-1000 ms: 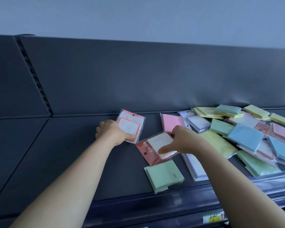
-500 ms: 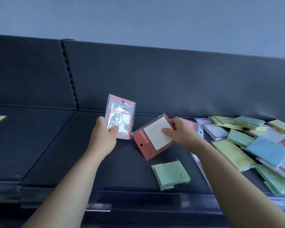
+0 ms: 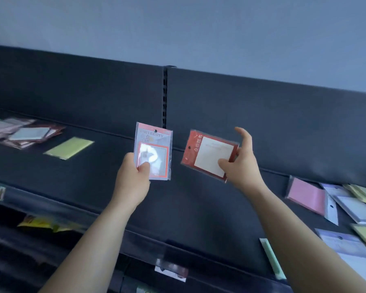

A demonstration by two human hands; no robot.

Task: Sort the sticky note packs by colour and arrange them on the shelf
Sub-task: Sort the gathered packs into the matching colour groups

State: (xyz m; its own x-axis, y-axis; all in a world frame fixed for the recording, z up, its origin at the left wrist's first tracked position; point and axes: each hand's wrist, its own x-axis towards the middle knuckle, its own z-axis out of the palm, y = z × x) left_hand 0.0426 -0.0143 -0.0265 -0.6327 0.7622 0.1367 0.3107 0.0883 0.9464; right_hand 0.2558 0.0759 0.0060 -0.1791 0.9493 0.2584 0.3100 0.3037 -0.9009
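i hold two packs clear of the shelf (image 3: 82, 182), one per hand. my left hand (image 3: 131, 178) pinches the pale red-bordered pack (image 3: 153, 153) by its lower edge, upright. my right hand (image 3: 241, 168) grips the dark red pack (image 3: 209, 155) at its corner, thumb on the white face, index finger raised free.

step in hand, by my judgement: taking both to the red pile (image 3: 28, 134), well left of my left hand. the next move calls for a leftward carry and a flat set-down.

bare shelf lies beneath both hands. a yellow-green pack (image 3: 69, 148) lies beside the pile. the unsorted heap (image 3: 347, 208) lies right of my right hand. the front lip (image 3: 199, 255) runs below my wrists.
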